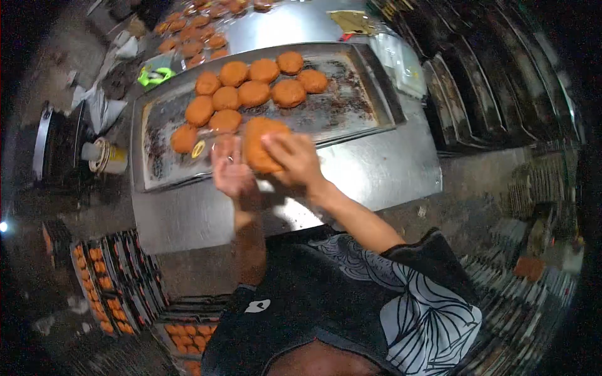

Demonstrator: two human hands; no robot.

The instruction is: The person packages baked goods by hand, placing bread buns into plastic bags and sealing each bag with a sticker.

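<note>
My right hand [293,158] is closed around an orange-brown round bun [262,145] just over the near edge of a metal baking tray [351,128]. My left hand [231,172] is beside it, palm up with the fingers stretched out, slightly blurred by motion. A small yellow oval mark [198,149] shows close to its fingertips, over the tray. Several similar buns [254,93] lie in loose rows on the tray, whose surface is scorched in dark patches.
The tray rests on a steel table [414,169]. Behind it are more buns [191,47], some in clear wrapping, and a green object [155,76]. A clear plastic container [401,66] stands to the right. Stacked trays [125,263] surround the floor. A white tub [110,156] stands left.
</note>
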